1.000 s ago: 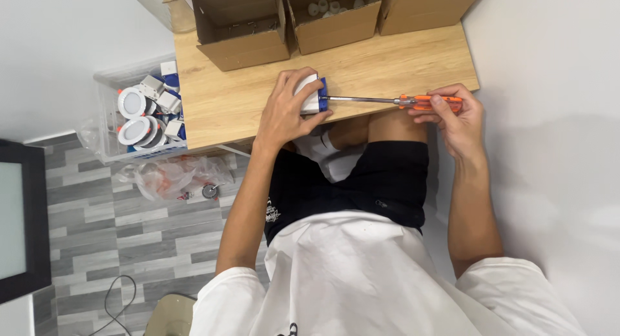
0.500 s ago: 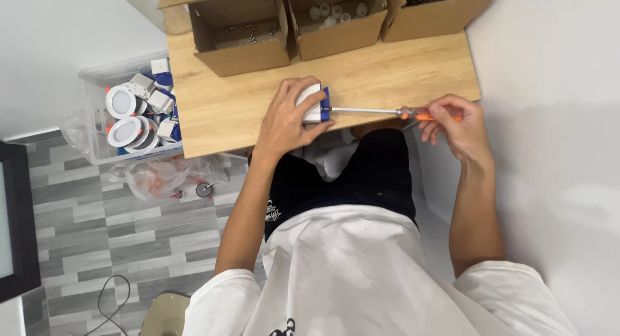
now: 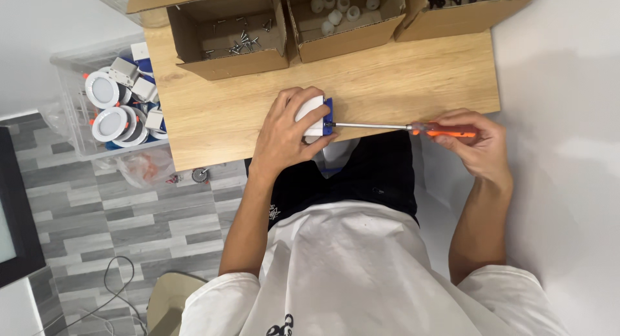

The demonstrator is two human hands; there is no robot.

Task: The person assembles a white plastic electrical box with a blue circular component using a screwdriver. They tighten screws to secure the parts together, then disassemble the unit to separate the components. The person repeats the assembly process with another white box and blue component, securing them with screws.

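My left hand presses a small white box with a blue end onto the front edge of the wooden table. My right hand grips the orange handle of a screwdriver. Its steel shaft lies level and its tip meets the blue end of the box. My fingers cover most of the box's left side.
Three open cardboard boxes line the table's far edge: one with loose screws, one with white round parts, one with dark parts. A clear bin of round white lamps stands left of the table. A white wall is on the right.
The view has drifted, so the table sits a little lower in the picture. Both hands keep the same hold, with the screwdriver tip still at the box's blue end.
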